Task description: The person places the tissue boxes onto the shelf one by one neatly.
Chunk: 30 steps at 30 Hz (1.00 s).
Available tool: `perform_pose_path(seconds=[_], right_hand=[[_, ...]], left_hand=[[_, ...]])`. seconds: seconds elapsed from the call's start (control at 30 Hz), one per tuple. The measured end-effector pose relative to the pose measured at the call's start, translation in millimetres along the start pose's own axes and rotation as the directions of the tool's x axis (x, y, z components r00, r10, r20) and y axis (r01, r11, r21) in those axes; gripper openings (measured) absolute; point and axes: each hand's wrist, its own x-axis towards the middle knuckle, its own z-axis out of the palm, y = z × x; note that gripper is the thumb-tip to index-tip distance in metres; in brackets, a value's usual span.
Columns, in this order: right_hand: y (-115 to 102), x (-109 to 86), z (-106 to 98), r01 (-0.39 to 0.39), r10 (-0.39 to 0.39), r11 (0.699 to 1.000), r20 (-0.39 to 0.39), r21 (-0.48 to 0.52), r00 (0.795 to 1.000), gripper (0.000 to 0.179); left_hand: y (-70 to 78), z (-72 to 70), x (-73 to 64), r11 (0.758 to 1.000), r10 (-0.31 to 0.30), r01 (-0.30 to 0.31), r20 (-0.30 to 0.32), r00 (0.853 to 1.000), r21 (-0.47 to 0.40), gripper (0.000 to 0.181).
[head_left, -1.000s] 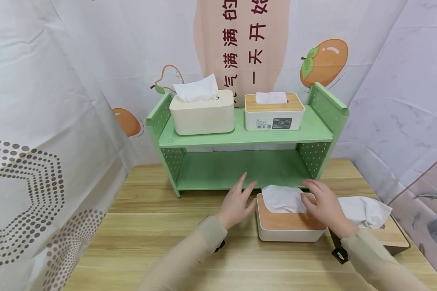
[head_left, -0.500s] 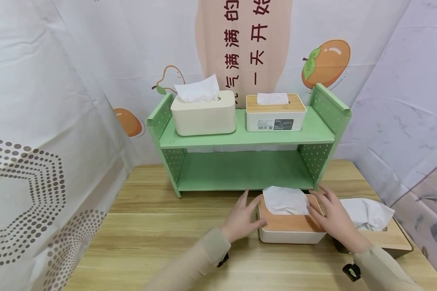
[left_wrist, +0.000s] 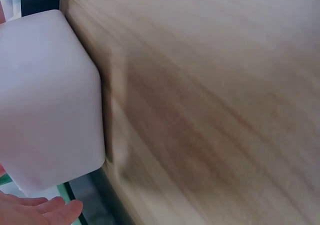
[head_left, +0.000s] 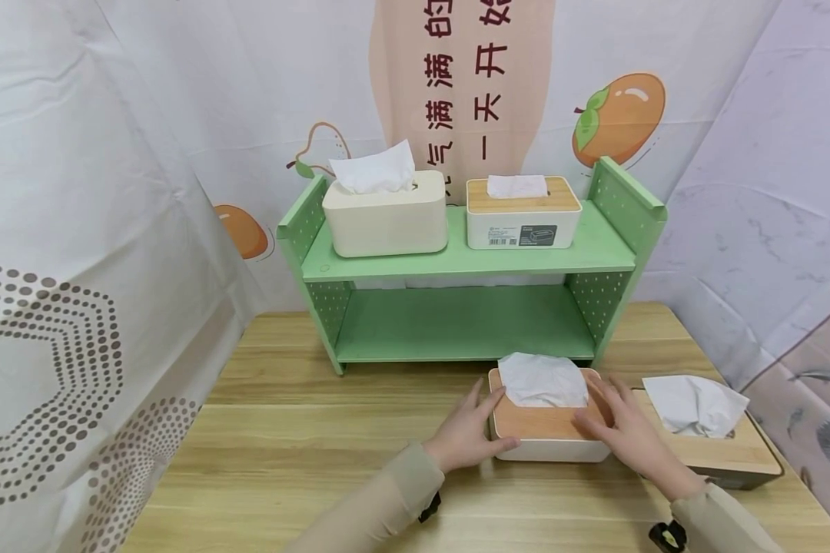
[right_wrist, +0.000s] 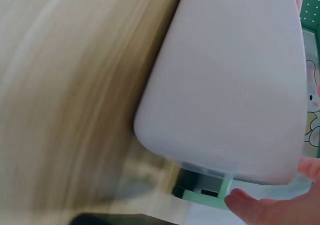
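A tissue box [head_left: 545, 422] with a white body and wooden lid sits on the table, a white tissue standing up from its slot. My left hand [head_left: 465, 436] lies along its left end, fingers spread and thumb at the front edge of the lid. At the right end is my right hand [head_left: 628, 432], its fingers reaching over the lid's edge. In the left wrist view, left fingertips [left_wrist: 62, 211] show beyond the white box wall [left_wrist: 50, 95]. The right wrist view has the box body [right_wrist: 230, 85] close up, with right fingers [right_wrist: 250, 205] past its corner.
A green two-tier shelf [head_left: 466, 265] stands behind, bearing a cream tissue box [head_left: 387, 229] and a white one with a wooden top [head_left: 523, 226]. Another tissue box with a dark body [head_left: 740, 453] stands to the right. Printed cloth [head_left: 263, 92] hangs around the wooden table [head_left: 304, 438].
My left hand has moved right and toward me, onto the box's left end. My right hand has come down at its right end. The box shows no clear movement.
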Motion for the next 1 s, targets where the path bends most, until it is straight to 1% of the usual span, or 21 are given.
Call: perform_pose_path(seconds=[0.1,0.17,0.3,0.47,0.53,0.67,0.83,1.0], right_hand=[[1,-1.6,4,-0.020,0.019,0.999,0.025,0.050,0.999,0.079],[0,-2.7,5,-0.038,0.036,0.997,0.039,0.063,0.999,0.082],[1,-3.6,10,-0.056,0.054,0.997,0.032,0.050,0.998,0.084],[3,-3.2,14,-0.075,0.075,0.995,0.006,0.061,0.997,0.087],[3,-2.8,14,-0.085,0.085,0.994,0.005,0.076,0.996,0.089],[3,-3.2,14,-0.133,0.130,0.987,0.036,0.089,0.991,0.093],[2,-4.7,14,-0.203,0.196,0.974,0.081,0.096,0.977,0.094],[6,-6.4,14,-0.259,0.243,0.956,0.121,0.138,0.962,0.094]], left_hand=[[-0.8,3.4,-0.3,1.000,-0.005,0.005,0.014,1.000,-0.030,0.085],[-1.2,4.8,0.0,0.998,-0.007,0.008,0.025,1.000,-0.065,0.085],[-1.2,5.6,0.7,0.990,0.003,0.005,0.057,0.998,-0.139,0.086],[-0.2,7.2,1.4,0.982,0.025,-0.012,0.071,0.997,-0.187,0.087],[-0.3,8.7,1.7,0.978,0.027,-0.014,0.060,0.998,-0.206,0.087],[-0.8,11.4,2.4,0.964,0.016,-0.006,0.035,0.999,-0.266,0.086],[-0.8,15.5,1.9,0.944,-0.007,0.009,0.009,1.000,-0.329,0.086],[-1.0,17.5,0.7,0.923,-0.019,0.010,-0.020,1.000,-0.384,0.086]])
